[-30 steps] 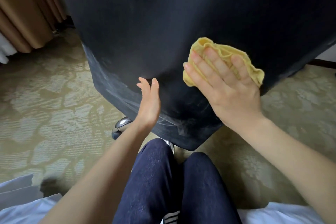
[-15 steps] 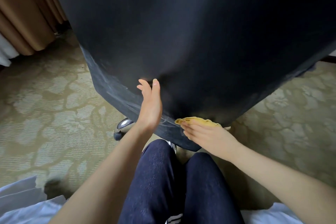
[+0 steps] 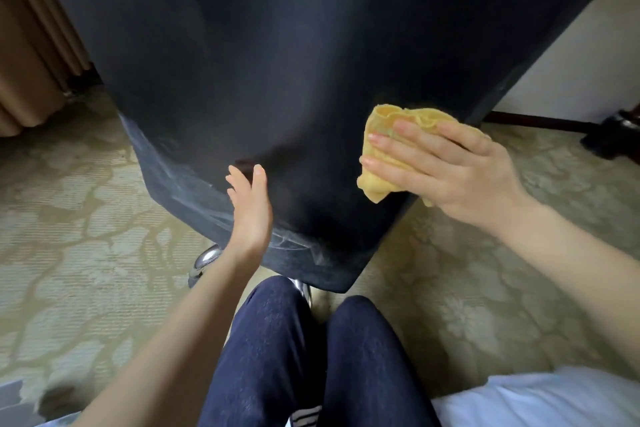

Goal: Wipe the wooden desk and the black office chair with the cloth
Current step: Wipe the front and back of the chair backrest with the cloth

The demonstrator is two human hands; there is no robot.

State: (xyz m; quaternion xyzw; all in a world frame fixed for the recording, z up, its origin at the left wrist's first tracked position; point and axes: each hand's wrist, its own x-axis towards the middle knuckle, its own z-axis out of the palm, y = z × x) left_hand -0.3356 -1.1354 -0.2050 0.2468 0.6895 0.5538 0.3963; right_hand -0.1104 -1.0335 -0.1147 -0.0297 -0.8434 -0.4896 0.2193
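The black office chair [image 3: 277, 55] fills the upper view, its broad dark fabric back facing me. My right hand [image 3: 446, 166] presses the crumpled yellow cloth [image 3: 384, 128] flat against the chair's lower right edge, fingers straight over the cloth. My left hand [image 3: 251, 208] rests edge-on against the chair's lower back, fingers straight. The wooden desk is out of view.
A chrome chair leg [image 3: 204, 260] shows under the chair. Patterned beige carpet [image 3: 69, 218] spreads on both sides. Brown curtains [image 3: 31, 55] hang at the left. My knees in dark trousers [image 3: 311, 350] sit just below the chair. White bedding [image 3: 540, 399] lies at bottom right.
My right hand swept the cloth down to the chair's bottom edge, then back up to the lower right side. My left hand stayed in place.
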